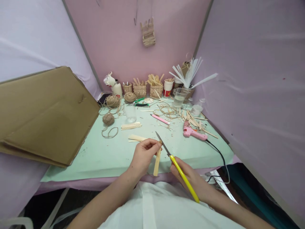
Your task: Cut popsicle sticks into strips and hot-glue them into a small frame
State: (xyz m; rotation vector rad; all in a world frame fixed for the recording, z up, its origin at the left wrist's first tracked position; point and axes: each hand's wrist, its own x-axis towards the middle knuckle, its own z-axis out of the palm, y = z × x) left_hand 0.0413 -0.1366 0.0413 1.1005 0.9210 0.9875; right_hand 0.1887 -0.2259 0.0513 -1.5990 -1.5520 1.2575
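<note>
Wooden stick, flat, pale, pinched in left hand; yellow-handled metal scissors, gripped in right hand

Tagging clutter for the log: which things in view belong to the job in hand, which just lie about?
Likely in the job:
yellow-handled metal scissors, held
flat pale wooden strip, held
similar pale wooden strips, probably spare

Apparently just lying about:
pink plastic glue gun
round brown twine balls
slim pink pen-shaped tool
large brown cardboard sheet
</note>
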